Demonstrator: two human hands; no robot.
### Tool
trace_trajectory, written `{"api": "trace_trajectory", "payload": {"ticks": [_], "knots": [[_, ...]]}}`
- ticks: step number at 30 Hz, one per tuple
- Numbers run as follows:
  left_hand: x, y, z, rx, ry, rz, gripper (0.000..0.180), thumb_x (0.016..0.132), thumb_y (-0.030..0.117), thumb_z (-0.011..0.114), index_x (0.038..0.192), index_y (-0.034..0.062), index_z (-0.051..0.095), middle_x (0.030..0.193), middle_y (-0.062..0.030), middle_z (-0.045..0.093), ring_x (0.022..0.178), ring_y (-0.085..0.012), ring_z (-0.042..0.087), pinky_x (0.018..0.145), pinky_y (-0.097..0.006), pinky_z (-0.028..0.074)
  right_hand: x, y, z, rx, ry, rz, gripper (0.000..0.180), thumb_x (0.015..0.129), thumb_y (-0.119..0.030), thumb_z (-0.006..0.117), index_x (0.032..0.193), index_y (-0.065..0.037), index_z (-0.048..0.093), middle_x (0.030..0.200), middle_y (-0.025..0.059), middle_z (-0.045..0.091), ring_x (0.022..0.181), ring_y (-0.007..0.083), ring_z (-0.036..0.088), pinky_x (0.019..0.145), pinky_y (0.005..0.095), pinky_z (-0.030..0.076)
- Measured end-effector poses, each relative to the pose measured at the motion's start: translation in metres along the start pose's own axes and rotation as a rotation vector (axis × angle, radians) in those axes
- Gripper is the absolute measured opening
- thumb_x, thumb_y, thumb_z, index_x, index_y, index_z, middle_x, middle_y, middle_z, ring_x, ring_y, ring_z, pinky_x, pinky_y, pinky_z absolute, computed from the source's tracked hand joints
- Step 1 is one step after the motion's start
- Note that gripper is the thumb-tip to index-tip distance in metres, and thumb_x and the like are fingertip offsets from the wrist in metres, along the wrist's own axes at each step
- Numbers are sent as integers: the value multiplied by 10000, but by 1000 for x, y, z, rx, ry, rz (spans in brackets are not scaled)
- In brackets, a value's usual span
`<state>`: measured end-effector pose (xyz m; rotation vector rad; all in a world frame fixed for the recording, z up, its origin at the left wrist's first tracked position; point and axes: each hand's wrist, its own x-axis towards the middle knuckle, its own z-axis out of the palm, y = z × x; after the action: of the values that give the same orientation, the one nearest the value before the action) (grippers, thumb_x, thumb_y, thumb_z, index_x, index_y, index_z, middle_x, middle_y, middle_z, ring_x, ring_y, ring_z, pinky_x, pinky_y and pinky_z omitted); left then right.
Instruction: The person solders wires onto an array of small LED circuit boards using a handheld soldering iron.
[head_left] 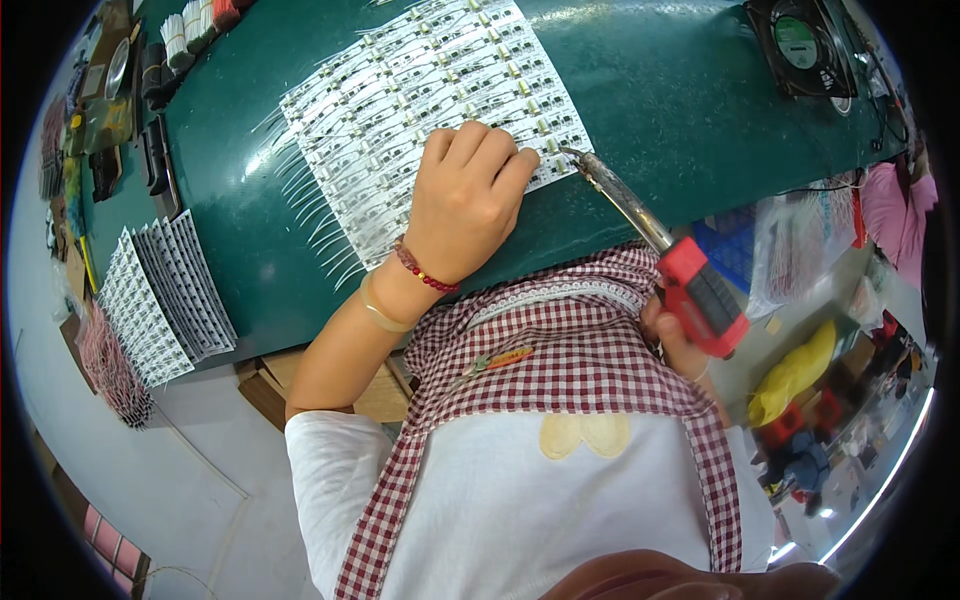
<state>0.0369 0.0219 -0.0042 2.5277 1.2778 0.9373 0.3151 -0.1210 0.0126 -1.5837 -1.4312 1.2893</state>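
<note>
A white panel of small circuit boards lies on the green table, with thin white wires running over it and fanning off its left edge. My left hand rests at the panel's near part, fingers curled down and pressed together; whatever they pinch is hidden beneath them. In my right hand is a soldering iron with a red and black handle, mostly seen from above the hand. The iron's bent tip touches or hovers just over the panel's right edge, close to my left fingertips; I cannot tell which.
A black fan stands at the far right of the green table. On the left are stacked circuit-board panels, a bundle of reddish wires and several tools. Plastic bags and a yellow bag lie to the lower right.
</note>
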Motion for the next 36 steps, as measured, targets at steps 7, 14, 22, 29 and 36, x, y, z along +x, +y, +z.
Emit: {"api": "trace_trajectory", "payload": {"ticks": [7, 14, 22, 29, 36], "knots": [[-3, 5, -6, 49, -3, 23, 150, 696, 34, 625, 843, 58, 645, 769, -47, 496, 773, -218, 515, 680, -333, 389, -1, -9, -1, 301, -60, 108, 153, 876, -158, 650, 939, -19, 643, 757, 25, 583, 701, 135, 554, 669, 288, 457], [-4, 4, -4, -19, -7, 28, 259, 643, -31, 699, 876, 80, 671, 727, -26, 484, 701, -215, 484, 626, -346, 357, 1, -3, 2, 114, -7, -13, 173, 830, -140, 690, 940, -11, 662, 766, 53, 640, 668, 150, 612, 629, 274, 484], [-3, 7, -4, -21, -37, 14, 196, 643, -3, 628, 837, 24, 637, 773, -70, 479, 760, -241, 492, 670, -352, 384, 1, 5, 0, 14, -29, -34, 176, 779, -126, 709, 905, -10, 670, 792, 84, 655, 661, 199, 638, 603, 294, 500], [-2, 6, -3, -58, -16, 5, 234, 651, -36, 689, 861, 64, 658, 724, -33, 470, 705, -219, 483, 629, -350, 352, 3, 1, -1, -87, -47, -33, 168, 766, -127, 709, 885, -16, 668, 813, 94, 649, 666, 210, 636, 598, 302, 502], [-2, 7, -2, -48, -12, 3, 208, 663, -26, 692, 846, 65, 652, 720, -34, 465, 706, -218, 482, 630, -351, 347, -4, 3, 0, 70, 36, 24, 161, 782, -146, 700, 871, -17, 665, 812, 86, 660, 675, 205, 639, 610, 299, 503]]}}
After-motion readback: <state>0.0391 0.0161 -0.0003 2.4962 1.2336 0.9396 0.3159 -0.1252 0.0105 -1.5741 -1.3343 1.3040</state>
